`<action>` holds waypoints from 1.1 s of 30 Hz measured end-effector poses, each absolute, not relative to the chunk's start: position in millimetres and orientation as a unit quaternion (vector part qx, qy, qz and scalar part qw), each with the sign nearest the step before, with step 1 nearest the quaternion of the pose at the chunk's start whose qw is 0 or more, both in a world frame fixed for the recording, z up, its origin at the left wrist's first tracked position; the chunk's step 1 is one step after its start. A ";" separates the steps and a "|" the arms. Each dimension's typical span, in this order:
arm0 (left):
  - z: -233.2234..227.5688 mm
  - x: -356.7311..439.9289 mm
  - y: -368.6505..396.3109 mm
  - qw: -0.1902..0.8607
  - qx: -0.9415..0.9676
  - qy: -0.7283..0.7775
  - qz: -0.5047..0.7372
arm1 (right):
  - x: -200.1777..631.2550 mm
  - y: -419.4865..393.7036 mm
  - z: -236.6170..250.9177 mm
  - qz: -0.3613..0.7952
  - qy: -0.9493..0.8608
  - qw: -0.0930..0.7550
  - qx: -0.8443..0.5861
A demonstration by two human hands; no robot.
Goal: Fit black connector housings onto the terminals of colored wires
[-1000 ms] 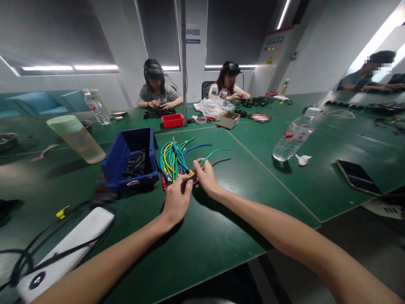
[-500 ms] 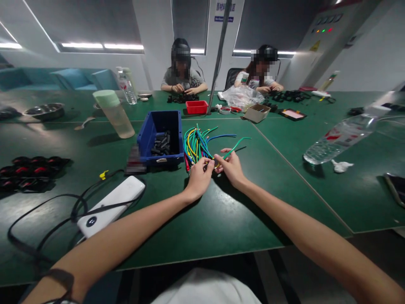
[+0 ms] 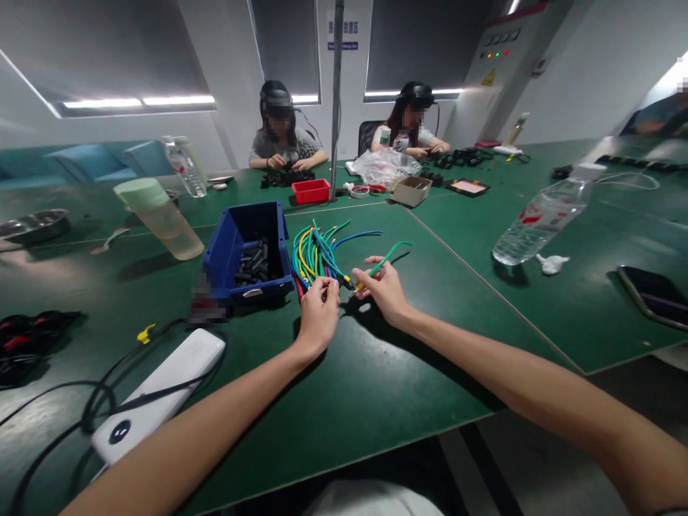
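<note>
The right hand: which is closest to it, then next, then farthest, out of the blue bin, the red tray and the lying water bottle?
From the right hand:
1. Blue bin, to its left, just past the wire bundle.
2. Lying water bottle, off to its right.
3. Red tray, far back by the pole.

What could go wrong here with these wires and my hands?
The right hand pinches a green wire whose free end could snag the loose wire bundle and drag it. The left hand works beside the blue bin and might nudge it. The tilted water bottle may roll.
</note>
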State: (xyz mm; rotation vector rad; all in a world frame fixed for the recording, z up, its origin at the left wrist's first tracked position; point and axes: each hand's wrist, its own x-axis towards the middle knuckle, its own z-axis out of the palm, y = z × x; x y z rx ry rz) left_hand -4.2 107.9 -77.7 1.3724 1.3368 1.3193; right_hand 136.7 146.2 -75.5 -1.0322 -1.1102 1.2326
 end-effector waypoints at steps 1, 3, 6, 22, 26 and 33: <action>-77.4 -5.4 106.4 0.406 0.545 0.518 0.519 | 137.7 146.0 -75.5 0.517 -0.470 0.565 -0.439; -77.0 -7.6 103.9 0.417 0.550 0.508 0.515 | 139.2 146.2 -75.6 0.510 -0.464 0.573 -0.444; -77.7 -9.4 103.0 0.405 0.544 0.522 0.517 | 139.7 146.4 -75.6 0.521 -0.451 0.575 -0.442; -75.0 -8.7 107.0 0.409 0.499 0.535 0.546 | 133.5 142.7 -77.2 0.550 -0.436 0.590 -0.399; -74.6 -7.9 108.1 0.419 0.487 0.540 0.544 | 132.2 141.3 -76.7 0.557 -0.436 0.591 -0.387; -76.9 -7.3 107.9 0.425 0.497 0.535 0.536 | 131.9 140.9 -75.5 0.525 -0.444 0.608 -0.395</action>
